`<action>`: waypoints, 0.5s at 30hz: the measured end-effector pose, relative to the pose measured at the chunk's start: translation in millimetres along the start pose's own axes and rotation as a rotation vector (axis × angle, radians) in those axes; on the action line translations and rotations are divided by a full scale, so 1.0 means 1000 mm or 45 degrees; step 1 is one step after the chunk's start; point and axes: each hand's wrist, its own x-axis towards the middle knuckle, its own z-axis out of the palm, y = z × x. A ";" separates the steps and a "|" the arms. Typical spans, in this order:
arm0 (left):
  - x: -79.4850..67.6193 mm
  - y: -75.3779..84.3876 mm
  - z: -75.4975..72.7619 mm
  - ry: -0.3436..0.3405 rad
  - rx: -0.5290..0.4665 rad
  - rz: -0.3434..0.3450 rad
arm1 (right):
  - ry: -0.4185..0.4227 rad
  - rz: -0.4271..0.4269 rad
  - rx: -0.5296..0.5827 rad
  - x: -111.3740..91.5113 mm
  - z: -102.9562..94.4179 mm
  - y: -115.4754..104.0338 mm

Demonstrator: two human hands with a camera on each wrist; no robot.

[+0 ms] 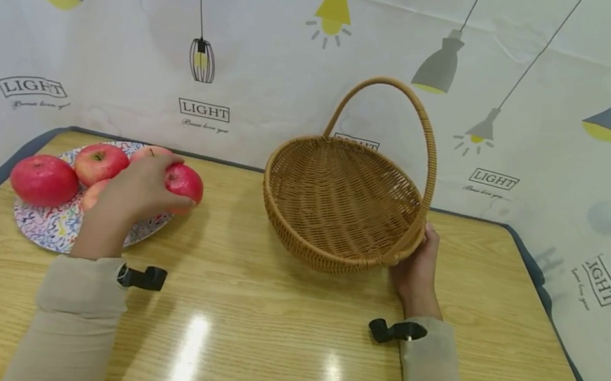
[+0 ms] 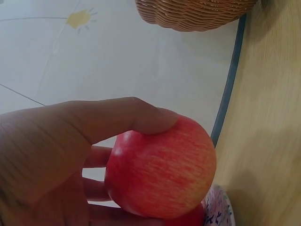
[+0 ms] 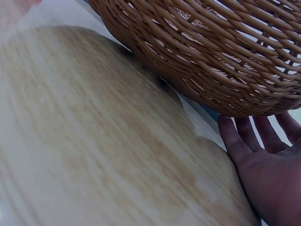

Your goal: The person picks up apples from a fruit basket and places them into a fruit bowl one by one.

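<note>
My left hand [image 1: 136,186] grips a red apple [image 1: 185,182] above the right edge of a patterned plate [image 1: 51,226]. In the left wrist view the thumb lies over the top of this apple [image 2: 164,165], and the other fingers reach behind it. Several more red apples [image 1: 45,180] rest on the plate. To the right, a brown wicker basket [image 1: 339,202] with a tall arched handle leans with its hollow facing me. My right hand [image 1: 417,271] touches the basket's right side near the handle's base. The right wrist view shows fairly straight fingers [image 3: 233,136] against its woven underside.
A wooden table [image 1: 255,340] carries the plate and basket. Behind and at both sides rises a white sheet [image 1: 262,80] printed with lamps, with a dark edging along the table's back. A black strap mount [image 1: 143,277] sits on each sleeve cuff.
</note>
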 end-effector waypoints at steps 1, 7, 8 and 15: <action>0.000 0.000 0.000 -0.010 0.010 -0.002 | -0.001 0.004 -0.006 0.000 0.000 0.000; 0.001 -0.001 0.001 -0.049 0.053 -0.020 | 0.008 0.018 -0.042 0.000 -0.001 -0.001; 0.001 -0.001 0.002 -0.049 0.057 -0.020 | 0.012 0.019 -0.044 0.000 -0.001 -0.001; 0.000 0.001 0.002 -0.051 0.066 -0.004 | 0.016 0.009 -0.047 0.000 -0.002 -0.001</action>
